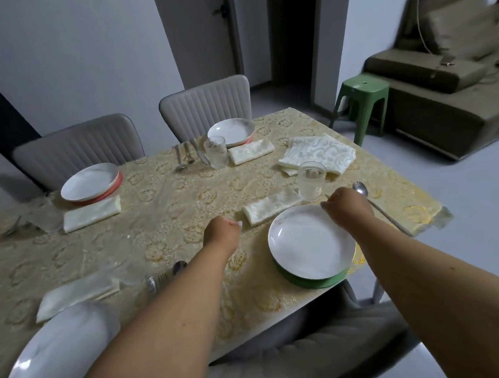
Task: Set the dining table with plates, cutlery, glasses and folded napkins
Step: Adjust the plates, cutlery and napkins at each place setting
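- Far left: white plate on a coral underplate (90, 182), folded napkin (92, 213) just in front of it, blurred glass (48, 218) and cutlery beside that.
- Near left: blurred white plate (59, 352), another folded napkin (74, 294), clear glass (122, 260) and cutlery ends (167, 275) showing beside the left forearm.
- Centre: left hand (223, 230) over the tablecloth, fingers curled, nothing visibly held, stopped just short of the rolled napkin (271, 205).
- Far centre: white plate (230, 128), spoon, fork and knife (189, 156), glass (217, 152) and folded napkin (250, 151), a setting that looks complete.
- Right: white plate on a green underplate (310, 243), with a ribbed glass (312, 180) behind it.
- Right hand (346, 205) over that plate's far rim, fingers curled; something thin seems pinched, but cannot tell for sure.
- Long spoon (379, 205) lying just beside the right hand, bowl pointing away.
- Spare napkins (317, 154) stacked near the far right corner.
- Step in hand, as judged: laying cutlery at the near right setting, the last one lacking it.
- Next move likely calls for fork and knife placed parallel to the spoon, clear of the glass and back from the table edge.
- Surface: cream and gold patterned tablecloth (170, 193).
- Room: padded grey chairs (206, 104), green stool (362, 96), brown sofa (438, 63), pale walls and a dark doorway.
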Available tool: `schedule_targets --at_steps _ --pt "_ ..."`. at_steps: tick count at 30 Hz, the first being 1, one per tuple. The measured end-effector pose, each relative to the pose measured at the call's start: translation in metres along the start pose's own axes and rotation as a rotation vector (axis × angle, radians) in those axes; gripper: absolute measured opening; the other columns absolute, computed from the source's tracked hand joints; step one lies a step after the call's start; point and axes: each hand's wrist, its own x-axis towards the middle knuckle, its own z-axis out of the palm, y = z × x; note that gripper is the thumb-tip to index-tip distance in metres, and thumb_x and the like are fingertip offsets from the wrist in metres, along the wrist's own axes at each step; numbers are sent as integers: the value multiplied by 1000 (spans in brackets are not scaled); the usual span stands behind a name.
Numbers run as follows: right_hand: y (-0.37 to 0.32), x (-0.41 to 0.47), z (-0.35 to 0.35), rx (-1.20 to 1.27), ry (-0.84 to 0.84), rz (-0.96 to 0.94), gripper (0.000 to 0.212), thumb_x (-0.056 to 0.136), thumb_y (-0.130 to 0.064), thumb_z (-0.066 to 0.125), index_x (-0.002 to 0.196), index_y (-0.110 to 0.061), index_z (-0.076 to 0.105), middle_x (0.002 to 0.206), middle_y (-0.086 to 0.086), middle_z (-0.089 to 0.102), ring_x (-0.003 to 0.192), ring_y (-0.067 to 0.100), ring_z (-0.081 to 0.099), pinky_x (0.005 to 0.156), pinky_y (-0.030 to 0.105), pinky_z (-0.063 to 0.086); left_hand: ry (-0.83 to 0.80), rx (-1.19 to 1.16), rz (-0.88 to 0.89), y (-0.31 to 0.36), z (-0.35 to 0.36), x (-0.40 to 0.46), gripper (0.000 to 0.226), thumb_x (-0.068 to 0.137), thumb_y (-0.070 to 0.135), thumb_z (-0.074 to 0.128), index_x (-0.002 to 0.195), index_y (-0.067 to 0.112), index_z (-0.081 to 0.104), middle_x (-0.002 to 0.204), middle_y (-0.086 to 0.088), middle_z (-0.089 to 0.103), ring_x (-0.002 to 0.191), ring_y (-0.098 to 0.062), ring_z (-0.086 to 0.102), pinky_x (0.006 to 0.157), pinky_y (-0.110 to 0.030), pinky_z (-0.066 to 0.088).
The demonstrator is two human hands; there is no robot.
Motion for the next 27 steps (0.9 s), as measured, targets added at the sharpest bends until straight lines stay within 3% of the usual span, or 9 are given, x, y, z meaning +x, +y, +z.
schedule_targets --at_steps 4,6,9,15,20,27 --pt "10 23 -6 45 19 -3 25 84 -25 61 64 -10 56 57 5 51 69 27 56 56 28 36 22 -3 -73 8 19 15 26 93 29 59 80 8 64 85 -13 65 87 -32 64 70 -29 45" --pt "17 37 -10 77 14 -23 21 84 -27 65 84 -7 63 71 6 56 77 26 57 61 30 37 28 21 -112 12 31 24 29 94 29 58 91 2 68 93 -14 67 93 -32 63 71 -27 42" --pt "27 62 -13 108 7 -84 53 83 -34 70 125 -8 52 118 7 62 114 25 54 82 31 40 54 25 -195 18 51 39 33 93 30 59 95 -1 67 102 -18 68 95 -33 63 70 -27 39" --pt "41 118 -5 154 -26 -183 72 71 -39 80 126 -10 44 121 9 58 107 26 56 72 28 37 135 13 -328 28 86 60 43 93 33 59 113 -4 63 115 -20 66 104 -36 62 79 -34 47" --pt "46 150 12 207 -104 -271 89 61 -40 86 132 -15 39 128 4 54 117 22 52 88 32 44 176 -66 -397 24 105 78 46 92 33 60 121 -2 59 120 -19 64 107 -36 61 87 -37 49" --pt "40 168 31 234 -88 -372 101 60 -34 88 142 -15 31 138 4 48 126 23 46 99 33 40 191 -127 -438 18 117 103 47 91 33 63 119 -5 59 119 -21 64 107 -37 61 86 -37 50"
